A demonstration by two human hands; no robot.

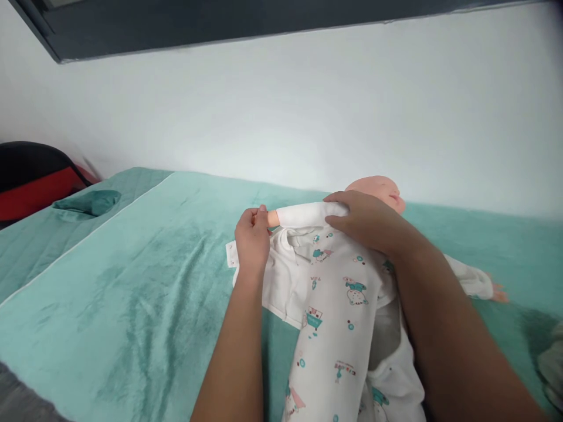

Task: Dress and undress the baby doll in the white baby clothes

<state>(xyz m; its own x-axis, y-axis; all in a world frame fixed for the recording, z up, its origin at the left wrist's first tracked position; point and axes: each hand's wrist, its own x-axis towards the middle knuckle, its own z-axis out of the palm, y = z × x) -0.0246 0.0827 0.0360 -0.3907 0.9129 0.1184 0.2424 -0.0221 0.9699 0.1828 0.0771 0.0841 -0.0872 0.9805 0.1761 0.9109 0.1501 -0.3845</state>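
A baby doll [379, 189] lies on its back on a bed, its head toward the wall. It wears white baby clothes [336, 308] printed with teal and pink animals. My left hand [254, 239] is closed around the doll's hand, hiding most of it; a bit of bare wrist [273, 219] shows. A plain white sleeve [301, 215] covers that stretched-out arm. At its shoulder end, my right hand [365, 220] pinches the sleeve between thumb and fingers, beside the doll's head. The doll's other arm [475, 281] reaches out to the right, small hand showing.
A teal plush blanket [132, 281] with some creases covers the bed. A folded teal cloth [88, 202] and a black and red object [39, 179] are at the left. Behind stands a white wall [264, 117]. Greyish cloth [552, 363] sits at the right edge.
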